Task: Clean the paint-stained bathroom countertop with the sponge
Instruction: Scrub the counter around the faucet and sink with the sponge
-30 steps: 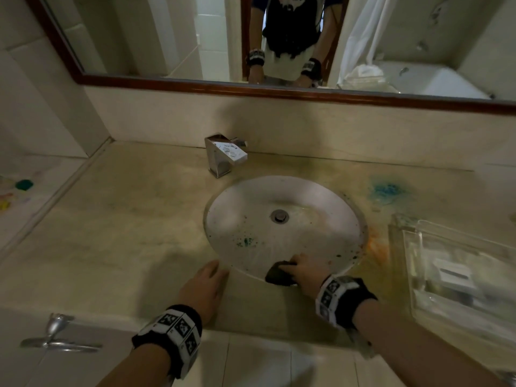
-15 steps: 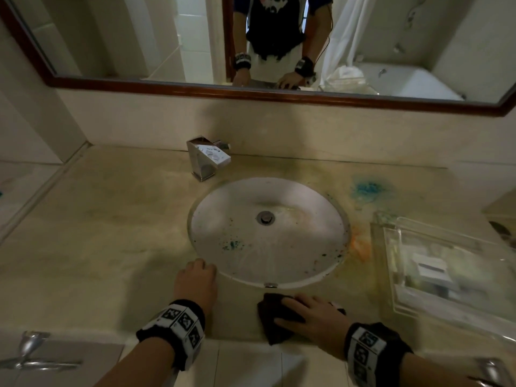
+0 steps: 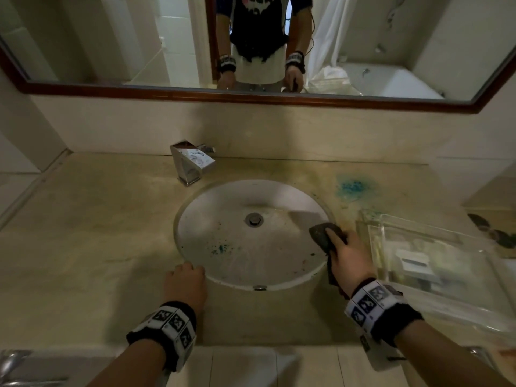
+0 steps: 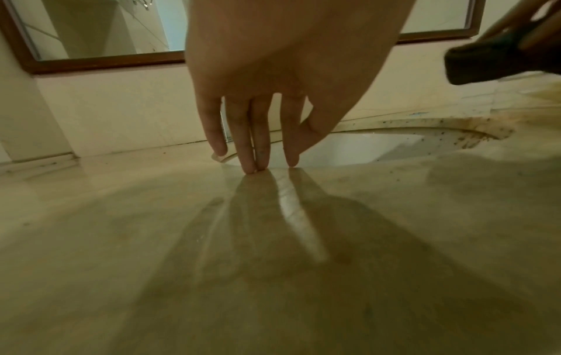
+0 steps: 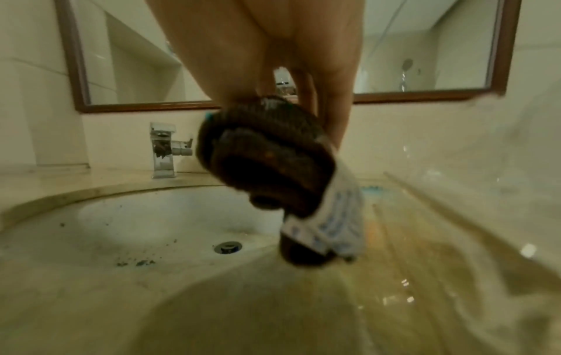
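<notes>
My right hand (image 3: 344, 254) grips a dark sponge (image 3: 322, 236) at the right rim of the white sink (image 3: 223, 219); in the right wrist view the sponge (image 5: 267, 156) hangs folded in the fingers, lifted a little above the beige countertop (image 3: 92, 233). A blue paint stain (image 3: 353, 188) marks the countertop behind the sponge, and an orange smear (image 5: 375, 230) lies to the right of the sink. My left hand (image 3: 185, 280) rests on the countertop at the sink's front left rim; its straight fingertips (image 4: 255, 165) touch the surface.
A chrome faucet (image 3: 191, 163) stands behind the sink on the left. A clear plastic tray (image 3: 435, 263) with small items sits on the counter at the right, close to my right hand. The wood-framed mirror (image 3: 251, 93) runs along the back wall. Paint specks dot the sink bowl.
My right hand has carried the sponge from the sink's front edge round to its right rim. The left hand has stayed on the counter.
</notes>
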`<state>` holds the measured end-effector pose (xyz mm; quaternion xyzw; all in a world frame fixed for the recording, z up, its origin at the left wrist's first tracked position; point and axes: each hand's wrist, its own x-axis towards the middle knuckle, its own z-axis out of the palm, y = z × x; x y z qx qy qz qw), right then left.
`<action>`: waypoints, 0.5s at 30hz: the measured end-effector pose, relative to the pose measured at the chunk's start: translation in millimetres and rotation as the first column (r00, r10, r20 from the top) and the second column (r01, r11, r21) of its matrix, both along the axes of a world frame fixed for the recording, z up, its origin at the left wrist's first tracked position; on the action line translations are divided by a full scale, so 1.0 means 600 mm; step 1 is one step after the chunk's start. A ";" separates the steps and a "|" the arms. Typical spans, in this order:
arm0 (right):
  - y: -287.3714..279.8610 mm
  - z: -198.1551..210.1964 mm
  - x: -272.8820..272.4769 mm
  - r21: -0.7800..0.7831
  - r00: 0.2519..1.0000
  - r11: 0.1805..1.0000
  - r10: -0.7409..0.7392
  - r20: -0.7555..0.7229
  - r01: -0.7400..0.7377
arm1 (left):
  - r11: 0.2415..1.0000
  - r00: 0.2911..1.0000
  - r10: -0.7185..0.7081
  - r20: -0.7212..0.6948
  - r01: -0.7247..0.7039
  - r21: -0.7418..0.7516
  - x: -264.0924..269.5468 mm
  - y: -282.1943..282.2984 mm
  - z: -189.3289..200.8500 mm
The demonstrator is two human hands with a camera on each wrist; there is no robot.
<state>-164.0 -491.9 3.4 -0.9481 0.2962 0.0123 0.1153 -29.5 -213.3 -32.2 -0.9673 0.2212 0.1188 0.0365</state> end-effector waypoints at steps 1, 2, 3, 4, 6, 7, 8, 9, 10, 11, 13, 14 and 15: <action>0.004 0.001 -0.007 -0.047 0.993 0.998 -0.051 -0.104 0.046 | 1.000 1.000 0.006 -0.005 -0.006 -0.022 0.002 -0.007 0.002; 0.009 0.002 -0.015 -0.091 0.976 0.991 -0.115 -0.184 0.100 | 0.999 1.000 0.006 -0.019 -0.007 -0.053 0.002 -0.014 0.003; 0.016 -0.005 -0.023 -0.146 0.956 0.979 -0.173 -0.237 0.141 | 0.996 0.999 0.002 -0.032 -0.005 -0.089 0.002 -0.021 0.005; 0.023 -0.017 -0.030 -0.194 0.939 0.968 -0.209 -0.274 0.159 | 0.992 0.999 -0.002 -0.046 -0.004 -0.127 0.000 -0.028 0.007; 0.038 -0.045 -0.038 -0.213 0.913 0.951 -0.283 -0.293 0.226 | 0.980 0.997 -0.009 -0.071 -0.005 -0.200 -0.005 -0.035 0.007; 0.045 -0.056 -0.039 -0.165 0.895 0.942 -0.330 -0.301 0.292 | 0.975 0.997 -0.015 -0.082 -0.004 -0.224 -0.008 -0.036 0.007; 0.054 -0.064 -0.039 -0.109 0.883 0.937 -0.348 -0.315 0.331 | 0.971 0.996 -0.023 -0.088 0.001 -0.239 -0.011 -0.035 0.008; 0.061 -0.069 -0.035 -0.054 0.879 0.934 -0.350 -0.325 0.352 | 0.968 0.996 -0.030 -0.089 0.007 -0.252 -0.014 -0.033 0.008; 0.064 -0.074 -0.029 0.006 0.878 0.926 -0.357 -0.319 0.378 | 0.964 0.996 -0.033 -0.089 0.008 -0.267 -0.015 -0.029 0.007; 0.066 -0.077 -0.022 0.024 0.876 0.914 -0.380 -0.298 0.405 | 0.959 0.996 -0.030 -0.089 0.004 -0.285 -0.015 -0.024 0.006; 0.071 -0.082 -0.005 0.048 0.862 0.890 -0.425 -0.276 0.454 | 0.954 0.995 -0.019 -0.095 -0.011 -0.299 -0.012 -0.011 0.006; 0.081 -0.076 0.007 0.075 0.852 0.869 -0.457 -0.254 0.489 | 0.953 0.995 -0.007 -0.104 -0.025 -0.302 -0.010 -0.005 0.007; 0.092 -0.075 0.016 0.090 0.857 0.869 -0.456 -0.240 0.487 | 0.952 0.994 0.003 -0.114 -0.038 -0.304 -0.008 0.000 0.007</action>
